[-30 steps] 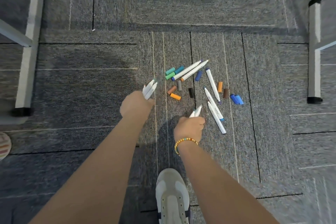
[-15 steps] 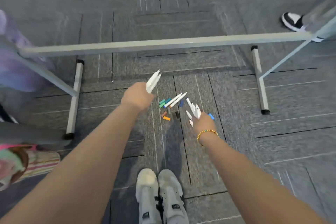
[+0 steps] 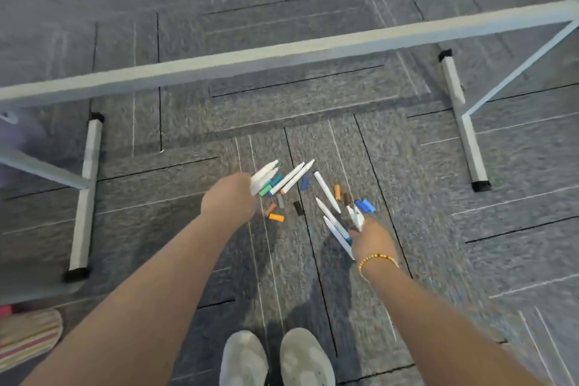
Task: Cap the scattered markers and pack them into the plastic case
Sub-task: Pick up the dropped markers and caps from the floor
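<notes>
Even indoor light, soft shadows under arms, motion blur, wide-angle bending at edges

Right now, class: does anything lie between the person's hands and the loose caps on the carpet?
Nothing visible does. The caps lie open on the carpet between the left hand and right hand, but each hand already grips markers. No case is in view.

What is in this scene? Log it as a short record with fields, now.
left hand: left hand grips a bunch of white markers
right hand: right hand grips a few markers
loose markers: several white ones lie on the carpet between the hands
loose caps: orange cap, black cap, blue caps and others scattered on the carpet
case: not visible
surroundings: white table frame ahead; shoes below
</notes>
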Motion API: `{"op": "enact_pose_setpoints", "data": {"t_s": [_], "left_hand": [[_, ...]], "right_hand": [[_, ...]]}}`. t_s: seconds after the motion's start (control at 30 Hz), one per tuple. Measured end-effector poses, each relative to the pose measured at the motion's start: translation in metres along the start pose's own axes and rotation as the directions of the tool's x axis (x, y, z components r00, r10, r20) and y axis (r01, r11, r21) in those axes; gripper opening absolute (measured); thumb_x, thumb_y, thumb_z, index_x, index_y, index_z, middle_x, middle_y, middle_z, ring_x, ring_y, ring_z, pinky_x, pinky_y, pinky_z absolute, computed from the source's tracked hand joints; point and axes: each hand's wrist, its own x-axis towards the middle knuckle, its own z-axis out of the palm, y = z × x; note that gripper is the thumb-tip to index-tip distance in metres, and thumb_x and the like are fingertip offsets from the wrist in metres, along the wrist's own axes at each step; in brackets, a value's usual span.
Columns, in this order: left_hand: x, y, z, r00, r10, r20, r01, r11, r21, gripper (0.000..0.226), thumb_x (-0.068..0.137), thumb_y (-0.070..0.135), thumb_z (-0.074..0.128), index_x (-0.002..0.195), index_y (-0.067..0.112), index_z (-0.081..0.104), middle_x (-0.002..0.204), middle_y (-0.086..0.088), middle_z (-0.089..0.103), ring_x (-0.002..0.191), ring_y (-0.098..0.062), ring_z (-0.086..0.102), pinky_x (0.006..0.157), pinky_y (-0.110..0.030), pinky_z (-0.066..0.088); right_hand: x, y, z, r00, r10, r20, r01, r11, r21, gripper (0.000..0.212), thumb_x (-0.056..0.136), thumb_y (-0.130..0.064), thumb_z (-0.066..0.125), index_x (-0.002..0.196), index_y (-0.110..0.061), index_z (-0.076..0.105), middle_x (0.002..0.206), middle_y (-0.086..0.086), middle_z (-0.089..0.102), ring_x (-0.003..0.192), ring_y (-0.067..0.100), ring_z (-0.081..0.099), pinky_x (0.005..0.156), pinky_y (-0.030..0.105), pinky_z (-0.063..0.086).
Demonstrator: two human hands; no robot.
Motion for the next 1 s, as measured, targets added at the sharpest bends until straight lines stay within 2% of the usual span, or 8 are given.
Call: {"op": "enact_pose_setpoints", "data": {"t_s": [0.17,0.3,0.47,0.53,0.67,0.73,0.87,1.0], "left_hand": [[0.053,0.02,0.051,1.0,0.007,-0.029,-0.012,0.988,-0.151,0.021,0.091,0.026,0.057,0.107,0.013,0.054,0.084,-0.003,0.058,0.074,-0.025,0.058,0.06,-0.032,0.046],[0.08,0.027,0.077,0.999,-0.004,-0.038,-0.004,0.979,-0.205,0.024,0.092,0.028,0.056,0.111,0.014,0.051,0.098,-0.004,0.06,0.077,-0.023,0.062,0.065,-0.037,0.054],[0.107,0.04,0.086,0.999,0.015,-0.029,-0.018,0.995,-0.096,0.033,0.093,0.032,0.055,0.118,0.013,0.049,0.12,-0.008,0.049,0.093,-0.028,0.06,0.071,-0.036,0.05],[0.115,0.044,0.088,1.0,0.026,-0.011,-0.026,0.999,-0.044,0.034,0.093,0.031,0.054,0.12,0.012,0.048,0.119,-0.009,0.048,0.093,-0.028,0.059,0.069,-0.035,0.045],[0.12,0.05,0.093,0.999,0.035,0.029,-0.036,0.999,0.014,0.033,0.093,0.028,0.056,0.121,0.011,0.048,0.122,-0.009,0.047,0.085,-0.024,0.055,0.065,-0.033,0.042],[0.122,0.052,0.095,0.999,0.034,0.033,-0.035,0.999,0.031,0.033,0.092,0.025,0.058,0.122,0.011,0.049,0.118,-0.009,0.048,0.082,-0.023,0.055,0.063,-0.032,0.042],[0.124,0.054,0.1,0.999,0.023,0.031,-0.023,1.0,0.014,0.026,0.09,0.014,0.057,0.116,0.011,0.051,0.088,-0.004,0.047,0.075,-0.022,0.052,0.055,-0.03,0.038],[0.123,0.058,0.105,0.995,-0.012,0.098,0.015,0.999,-0.03,0.019,0.089,0.009,0.054,0.108,0.011,0.052,0.07,0.0,0.045,0.071,-0.021,0.054,0.054,-0.028,0.041]], "right_hand": [[0.025,0.006,0.022,0.987,-0.163,-0.003,0.156,0.947,-0.281,0.04,0.097,-0.03,0.046,0.128,-0.005,0.038,0.136,0.015,0.032,0.093,0.029,0.063,0.073,0.033,0.048],[0.034,0.0,0.042,0.986,-0.164,0.009,0.158,0.936,-0.313,0.043,0.096,-0.031,0.048,0.127,-0.006,0.034,0.131,0.013,0.032,0.097,0.027,0.063,0.077,0.034,0.052],[0.044,0.0,0.055,0.975,-0.221,0.005,0.208,0.91,-0.359,0.039,0.095,-0.023,0.051,0.126,-0.009,0.032,0.127,0.01,0.037,0.098,0.023,0.061,0.074,0.031,0.053],[0.047,0.004,0.057,0.964,-0.264,0.035,0.257,0.887,-0.384,0.041,0.094,-0.018,0.052,0.129,-0.01,0.031,0.13,0.011,0.037,0.105,0.022,0.057,0.078,0.03,0.053],[0.046,0.006,0.058,0.947,-0.312,0.075,0.318,0.884,-0.342,0.039,0.095,-0.024,0.05,0.127,-0.01,0.033,0.128,0.009,0.041,0.111,0.019,0.052,0.09,0.026,0.049],[0.047,0.005,0.058,0.946,-0.312,0.091,0.325,0.889,-0.322,0.038,0.095,-0.025,0.05,0.126,-0.011,0.034,0.126,0.008,0.045,0.112,0.018,0.051,0.094,0.026,0.047],[0.047,0.004,0.055,0.952,-0.29,0.1,0.307,0.896,-0.32,0.037,0.094,-0.027,0.051,0.124,-0.01,0.035,0.123,0.008,0.05,0.115,0.02,0.049,0.096,0.027,0.046],[0.046,0.003,0.051,0.965,-0.246,0.091,0.262,0.921,-0.289,0.034,0.094,-0.032,0.05,0.118,-0.011,0.04,0.095,0.002,0.052,0.092,0.016,0.053,0.082,0.027,0.053]]}}
